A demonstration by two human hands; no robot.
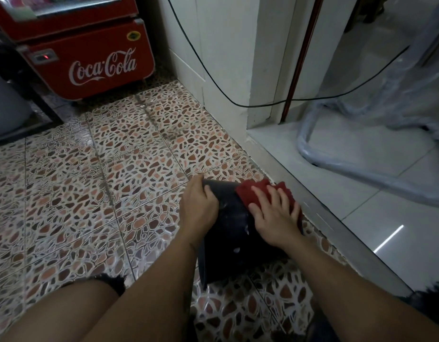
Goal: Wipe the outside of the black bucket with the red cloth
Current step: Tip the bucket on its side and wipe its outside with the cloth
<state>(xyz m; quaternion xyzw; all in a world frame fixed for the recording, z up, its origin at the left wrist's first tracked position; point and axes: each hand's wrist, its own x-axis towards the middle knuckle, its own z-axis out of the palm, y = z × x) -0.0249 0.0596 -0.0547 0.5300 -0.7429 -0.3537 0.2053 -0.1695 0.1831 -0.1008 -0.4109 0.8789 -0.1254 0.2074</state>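
Pressing a red textured cloth [253,192] flat against the outside of a black plastic bucket [230,228], a person crouches on a floor of brown-and-white pebble-pattern tiles [114,169]. The bucket lies tilted on its side between the person's forearms, one end toward the camera and the other pointing away; which end is the rim cannot be told. The right hand [275,215] rests palm-down on the cloth at the bucket's upper right side, its fingers [271,196] straight and slightly spread across the fabric. The left hand [197,208] grips the bucket's far left edge, its fingers [209,191] curled over that edge. A few pale specks show on the bucket's dark wall between the two hands.

Just to the right of the bucket a grey metal threshold strip [337,218] runs diagonally, dividing the patterned floor from glossy white floor tiles [376,213]. On those white tiles stands a tubular frame wrapped in clear plastic [361,174]. Well beyond the hands, a red Coca-Cola cooler [90,62] stands against the back, beside a white wall corner [226,58]. A thin black cable [213,77] hangs across that corner, and a reddish-brown pole [300,53] leans upright in the doorway. The person's bare left knee [65,314] fills the lower left foreground.
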